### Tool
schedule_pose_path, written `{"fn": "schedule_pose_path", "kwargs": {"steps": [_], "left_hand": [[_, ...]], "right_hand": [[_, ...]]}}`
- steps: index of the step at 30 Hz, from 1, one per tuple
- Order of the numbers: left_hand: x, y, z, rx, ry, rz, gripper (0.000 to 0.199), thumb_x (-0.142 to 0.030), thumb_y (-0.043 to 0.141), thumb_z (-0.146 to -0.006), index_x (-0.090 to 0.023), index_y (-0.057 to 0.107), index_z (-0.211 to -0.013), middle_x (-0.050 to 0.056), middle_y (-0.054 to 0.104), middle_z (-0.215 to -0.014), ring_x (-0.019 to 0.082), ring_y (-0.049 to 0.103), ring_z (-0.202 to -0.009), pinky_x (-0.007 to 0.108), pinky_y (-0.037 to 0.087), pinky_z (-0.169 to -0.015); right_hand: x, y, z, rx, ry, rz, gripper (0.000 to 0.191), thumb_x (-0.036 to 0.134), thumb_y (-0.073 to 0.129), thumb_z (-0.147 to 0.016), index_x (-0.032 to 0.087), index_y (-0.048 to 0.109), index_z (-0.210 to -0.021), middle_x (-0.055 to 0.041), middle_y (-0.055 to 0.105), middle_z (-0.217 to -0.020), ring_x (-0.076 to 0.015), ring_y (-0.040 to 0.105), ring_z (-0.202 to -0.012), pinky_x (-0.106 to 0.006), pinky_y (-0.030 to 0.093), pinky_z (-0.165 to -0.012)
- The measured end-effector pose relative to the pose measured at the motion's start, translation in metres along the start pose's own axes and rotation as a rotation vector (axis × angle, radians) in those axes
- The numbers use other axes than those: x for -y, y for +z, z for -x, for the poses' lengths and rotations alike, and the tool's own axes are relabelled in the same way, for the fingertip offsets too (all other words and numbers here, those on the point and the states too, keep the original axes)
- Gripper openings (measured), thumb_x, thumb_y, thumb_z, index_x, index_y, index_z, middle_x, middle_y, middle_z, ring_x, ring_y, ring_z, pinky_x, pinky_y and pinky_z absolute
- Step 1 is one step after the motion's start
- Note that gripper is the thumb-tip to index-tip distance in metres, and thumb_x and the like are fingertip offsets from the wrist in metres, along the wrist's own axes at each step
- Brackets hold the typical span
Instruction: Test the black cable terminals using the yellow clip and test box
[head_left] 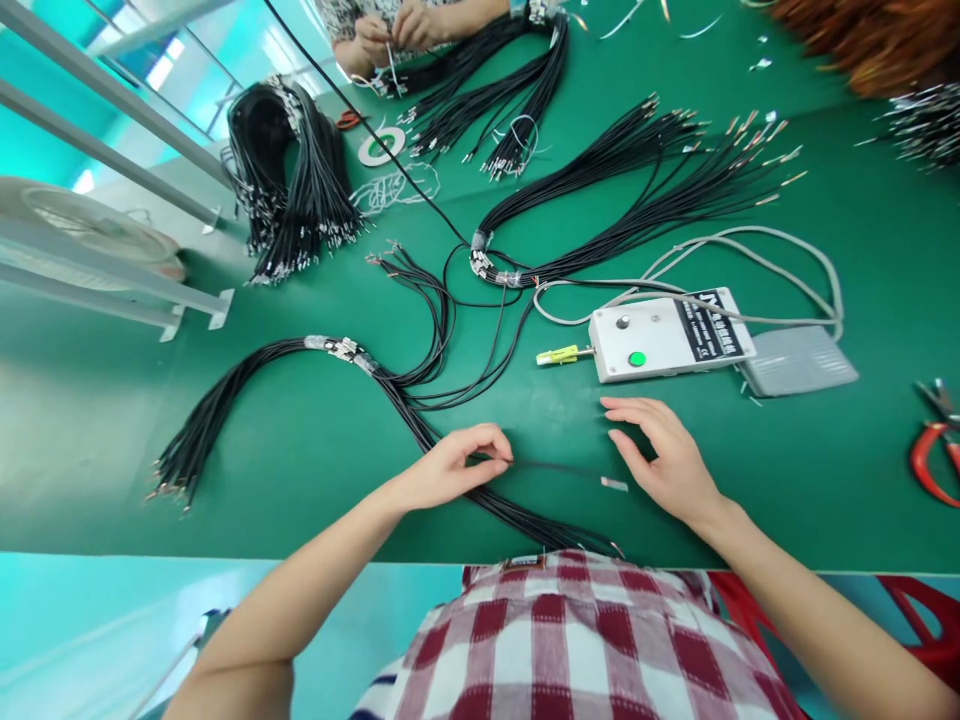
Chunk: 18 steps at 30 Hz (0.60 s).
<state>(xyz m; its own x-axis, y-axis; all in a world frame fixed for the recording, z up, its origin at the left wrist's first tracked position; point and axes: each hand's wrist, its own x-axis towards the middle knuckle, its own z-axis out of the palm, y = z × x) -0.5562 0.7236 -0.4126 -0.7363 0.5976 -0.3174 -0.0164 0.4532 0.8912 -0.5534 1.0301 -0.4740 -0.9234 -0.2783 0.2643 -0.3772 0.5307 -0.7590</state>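
My left hand [463,465] pinches a single thin black cable [555,466] between thumb and fingertips. The cable's stripped, pale end [613,484] points right, towards my right hand [660,455]. That hand hovers over the table with thumb and fingers apart and nothing between them. Beneath my left wrist runs a bundle of black cables [420,425], gathered by a clear and white wrap [343,350]. Beyond my right hand stands a white control box [652,360] with a green button and a yellow-green tipped shaft [559,356].
A grey foot pedal [802,362] touches the box, its grey cord looping behind. Red-handled pliers [934,460] lie at the far right. More black cable bundles [622,165] and a roll of tape [381,146] lie further back. Across the table, another person's hands [397,28] work on cables.
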Motion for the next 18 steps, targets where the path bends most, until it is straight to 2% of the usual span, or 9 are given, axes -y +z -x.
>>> {"fn": "schedule_pose_path", "kwargs": {"steps": [2,4,7,9,11,13,16,18], "left_hand": [[-0.003,0.005,-0.007,-0.131,-0.070,0.071,0.011,-0.027,0.047,-0.096,-0.019,0.051,-0.090,0.001,0.056,-0.080,0.014,0.053,-0.074,0.025,0.045,-0.068],[-0.012,0.016,-0.016,-0.196,-0.090,-0.003,0.011,-0.024,0.045,-0.095,-0.020,0.048,-0.086,-0.002,0.051,-0.074,0.013,0.048,-0.068,0.025,0.041,-0.064],[-0.037,0.037,-0.032,-0.183,-0.009,-0.163,0.003,-0.019,0.047,-0.092,-0.021,0.049,-0.091,0.000,0.056,-0.080,0.014,0.052,-0.070,0.027,0.043,-0.067],[-0.054,0.048,-0.041,-0.148,0.092,-0.195,0.017,-0.016,0.048,-0.091,-0.021,0.050,-0.107,0.005,0.063,-0.097,0.017,0.059,-0.082,0.030,0.047,-0.074],[-0.065,0.054,-0.049,-0.123,0.169,-0.177,0.030,-0.015,0.046,-0.092,-0.021,0.044,-0.121,0.010,0.064,-0.111,0.020,0.062,-0.093,0.032,0.049,-0.081],[-0.068,0.055,-0.053,-0.112,0.165,-0.129,0.029,-0.017,0.044,-0.096,-0.020,0.044,-0.124,0.009,0.066,-0.103,0.019,0.064,-0.088,0.031,0.050,-0.078],[-0.062,0.051,-0.054,-0.113,0.086,-0.003,0.018,-0.024,0.045,-0.099,-0.020,0.053,-0.114,0.001,0.063,-0.076,0.014,0.060,-0.067,0.026,0.048,-0.065],[-0.054,0.051,-0.053,-0.129,0.041,0.125,0.016,-0.028,0.047,-0.099,-0.019,0.058,-0.105,0.000,0.063,-0.071,0.012,0.058,-0.059,0.024,0.048,-0.059]], "right_hand": [[0.007,-0.001,-0.001,0.053,0.132,-0.253,0.028,0.028,0.059,-0.095,0.025,0.061,-0.122,-0.0070,0.073,-0.110,-0.0219,0.069,-0.099,-0.041,0.054,-0.090],[0.016,0.000,-0.003,0.099,0.228,-0.478,0.032,0.033,0.065,-0.091,0.025,0.062,-0.122,-0.0046,0.074,-0.094,-0.0198,0.070,-0.085,-0.038,0.057,-0.082],[0.030,0.003,-0.007,0.111,0.302,-0.650,0.019,0.038,0.071,-0.087,0.023,0.070,-0.099,-0.0037,0.073,-0.082,-0.0193,0.070,-0.076,-0.036,0.058,-0.075],[0.035,0.003,-0.008,0.083,0.329,-0.694,0.016,0.039,0.072,-0.085,0.023,0.071,-0.089,-0.0044,0.073,-0.084,-0.0198,0.070,-0.078,-0.036,0.058,-0.075],[0.036,0.000,-0.009,0.060,0.346,-0.729,0.018,0.039,0.076,-0.082,0.024,0.070,-0.090,-0.0045,0.073,-0.088,-0.0202,0.070,-0.082,-0.037,0.058,-0.078],[0.034,-0.006,-0.007,0.063,0.368,-0.776,0.022,0.037,0.077,-0.081,0.024,0.068,-0.097,-0.0046,0.074,-0.091,-0.0203,0.070,-0.084,-0.037,0.057,-0.080],[0.029,-0.013,-0.005,0.103,0.401,-0.889,0.026,0.036,0.074,-0.085,0.026,0.064,-0.106,-0.0044,0.075,-0.091,-0.0198,0.070,-0.085,-0.037,0.056,-0.081],[0.027,-0.014,-0.005,0.124,0.416,-0.950,0.022,0.037,0.070,-0.088,0.026,0.065,-0.105,-0.0049,0.075,-0.091,-0.0202,0.069,-0.086,-0.037,0.056,-0.082]]}}
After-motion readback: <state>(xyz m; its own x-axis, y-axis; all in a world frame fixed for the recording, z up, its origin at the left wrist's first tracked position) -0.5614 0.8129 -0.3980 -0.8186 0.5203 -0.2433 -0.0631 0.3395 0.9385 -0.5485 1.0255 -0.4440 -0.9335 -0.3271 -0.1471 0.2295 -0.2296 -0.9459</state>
